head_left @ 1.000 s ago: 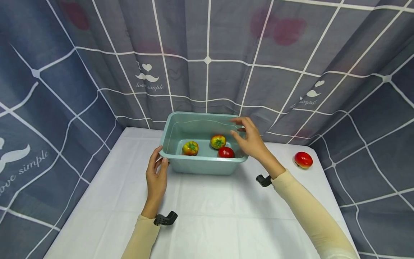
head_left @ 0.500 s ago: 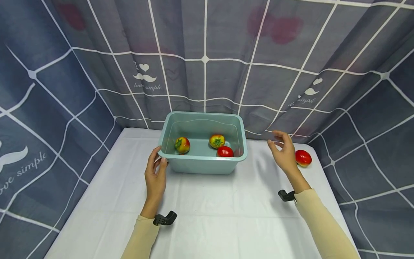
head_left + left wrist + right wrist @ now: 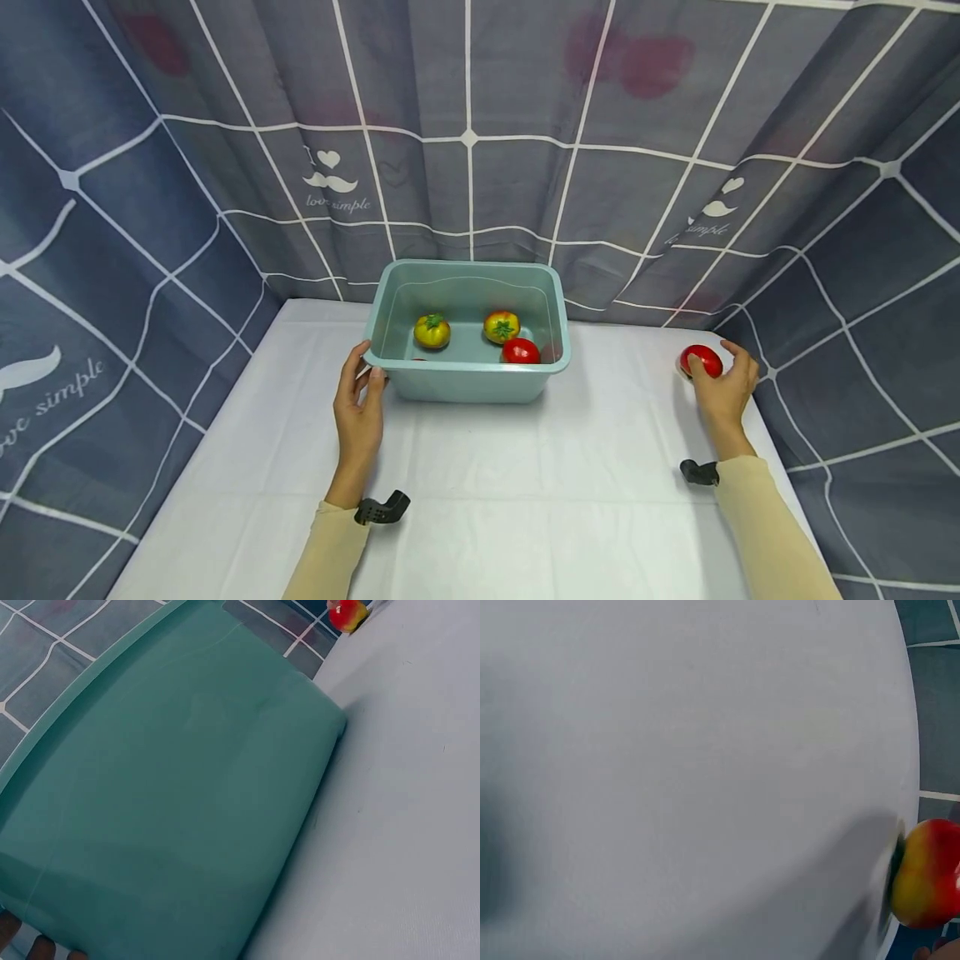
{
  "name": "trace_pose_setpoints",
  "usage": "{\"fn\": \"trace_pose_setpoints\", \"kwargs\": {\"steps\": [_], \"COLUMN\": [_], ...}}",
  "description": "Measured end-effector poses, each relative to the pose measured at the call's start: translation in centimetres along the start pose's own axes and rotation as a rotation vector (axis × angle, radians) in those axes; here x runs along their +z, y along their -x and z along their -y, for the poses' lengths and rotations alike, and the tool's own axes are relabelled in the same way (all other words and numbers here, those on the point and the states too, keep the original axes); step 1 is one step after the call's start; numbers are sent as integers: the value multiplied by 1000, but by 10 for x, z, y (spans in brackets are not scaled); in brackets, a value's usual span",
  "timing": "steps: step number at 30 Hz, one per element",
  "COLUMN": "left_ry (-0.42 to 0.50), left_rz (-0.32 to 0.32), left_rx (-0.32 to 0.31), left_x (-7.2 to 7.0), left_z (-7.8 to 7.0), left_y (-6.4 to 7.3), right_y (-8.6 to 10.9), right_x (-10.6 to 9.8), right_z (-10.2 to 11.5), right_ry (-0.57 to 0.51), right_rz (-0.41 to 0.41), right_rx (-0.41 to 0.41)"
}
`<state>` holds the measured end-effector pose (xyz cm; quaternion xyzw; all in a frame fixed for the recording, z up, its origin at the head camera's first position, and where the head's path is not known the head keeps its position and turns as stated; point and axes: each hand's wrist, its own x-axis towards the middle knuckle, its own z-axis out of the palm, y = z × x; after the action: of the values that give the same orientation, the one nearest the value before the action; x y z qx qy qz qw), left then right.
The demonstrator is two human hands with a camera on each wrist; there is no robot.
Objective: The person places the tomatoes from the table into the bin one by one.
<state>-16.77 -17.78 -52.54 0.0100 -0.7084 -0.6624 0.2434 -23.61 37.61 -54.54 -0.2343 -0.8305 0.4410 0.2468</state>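
A pale teal plastic bin stands at the back of the white table, with several red-and-yellow fruits in it. One yellow fruit with a green leafy top lies on the left, another right of the middle, close to a red one. My left hand holds the bin's front left corner, thumb at the front, fingers along the side. Far to the right, my right hand has thumb and fingers around a shiny red-and-yellow fruit at the table edge. Its fingertips barely show in the right wrist view.
A grey grid-patterned curtain hangs close behind and on both sides of the table. The table's right edge runs right beside the gripped fruit. Black wrist cameras sit on both forearms.
My right hand has moved from over the bin's right end to the fruit at the far right. The left yellow fruit has rolled inside the bin. The left hand stays at the corner.
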Motion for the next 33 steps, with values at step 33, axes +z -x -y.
{"fn": "trace_pose_setpoints", "kwargs": {"steps": [33], "left_ry": [1], "left_rz": [6], "left_rx": [6], "left_x": [0], "left_z": [0], "left_y": [0], "right_y": [8], "right_x": [20], "right_z": [-4], "right_ry": [-8], "right_rz": [50], "right_rx": [80]}}
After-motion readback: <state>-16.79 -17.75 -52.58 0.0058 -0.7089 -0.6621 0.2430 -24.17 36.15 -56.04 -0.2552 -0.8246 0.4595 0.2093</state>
